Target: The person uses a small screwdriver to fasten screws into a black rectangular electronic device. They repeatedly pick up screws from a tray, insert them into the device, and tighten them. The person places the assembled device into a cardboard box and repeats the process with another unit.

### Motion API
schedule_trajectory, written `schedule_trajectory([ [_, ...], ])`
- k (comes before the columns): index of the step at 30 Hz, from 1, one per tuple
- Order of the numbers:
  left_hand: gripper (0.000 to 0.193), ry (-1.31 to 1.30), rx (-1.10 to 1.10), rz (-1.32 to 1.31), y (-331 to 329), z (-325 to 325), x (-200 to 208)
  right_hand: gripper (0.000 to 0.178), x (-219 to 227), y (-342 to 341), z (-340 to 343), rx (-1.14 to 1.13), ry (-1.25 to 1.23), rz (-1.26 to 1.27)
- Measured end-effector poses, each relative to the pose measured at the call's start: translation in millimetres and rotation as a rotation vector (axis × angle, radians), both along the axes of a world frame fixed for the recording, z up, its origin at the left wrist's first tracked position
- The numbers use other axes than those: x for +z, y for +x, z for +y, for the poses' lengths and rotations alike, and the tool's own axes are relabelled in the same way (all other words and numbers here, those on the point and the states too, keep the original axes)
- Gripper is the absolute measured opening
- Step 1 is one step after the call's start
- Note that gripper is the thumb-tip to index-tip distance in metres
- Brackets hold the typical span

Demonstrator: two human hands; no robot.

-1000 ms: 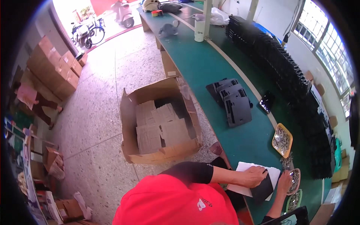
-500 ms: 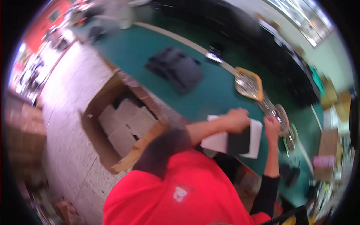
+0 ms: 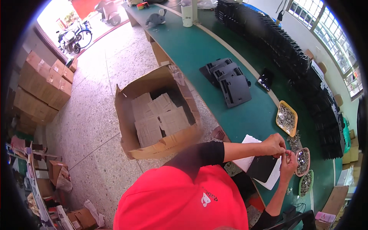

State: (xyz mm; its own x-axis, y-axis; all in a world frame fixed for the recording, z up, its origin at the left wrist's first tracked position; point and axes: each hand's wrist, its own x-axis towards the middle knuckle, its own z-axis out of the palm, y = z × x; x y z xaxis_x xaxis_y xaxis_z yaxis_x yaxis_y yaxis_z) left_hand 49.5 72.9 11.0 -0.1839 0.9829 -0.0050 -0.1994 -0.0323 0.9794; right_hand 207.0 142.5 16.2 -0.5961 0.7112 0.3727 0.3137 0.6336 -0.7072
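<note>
Bench (image 3: 249, 119): green, black panel (image 3: 262, 168) on white sheet (image 3: 271, 181)
Left hand (image 3: 273, 145): fingers narrow, beside right's
Right hand (image 3: 288, 165): fingers narrow; whether holding anything, cannot tell

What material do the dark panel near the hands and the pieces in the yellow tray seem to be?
Dark panel: probably matte plastic, perhaps coated metal; its surface is evenly dull. Pieces: likely shiny metal, given silvery glints; too small for certainty.
</note>
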Motion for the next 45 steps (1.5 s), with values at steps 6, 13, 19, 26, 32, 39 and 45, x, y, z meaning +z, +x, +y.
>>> schedule_trajectory([
  [6,0.011,-0.008,0.089,-0.095,-0.1,1.8,-24.9,0.009,-8.5,-4.2,9.5,0.042,-0.254,-0.05],
  [13,0.008,-0.008,0.154,0.05,0.5,-17.2,-23.4,0.018,-36.4,9.1,44.9,0.082,0.051,-0.356],
  [19,0.012,0.148,0.345,0.45,3.4,-13.4,-46.3,0.024,-26.9,9.7,38.3,0.231,-0.004,-0.434],
  [26,0.022,-0.051,0.108,-0.036,-18.1,-32.5,-15.2,0.017,4.9,4.6,14.8,0.003,-0.583,-0.254],
  [32,0.018,-0.093,0.095,-0.066,-35.9,-38.0,-9.8,0.016,0.0,21.5,3.2,-0.098,-0.801,0.005],
  [39,0.012,-0.089,0.071,0.227,-33.4,-42.8,-10.6,0.015,-18.4,24.1,-14.4,-0.156,-0.829,0.118],
  [45,0.01,0.023,0.074,0.559,-17.2,-40.4,-12.2,0.015,-2.6,14.1,-28.4,-0.17,-0.712,0.137],
])
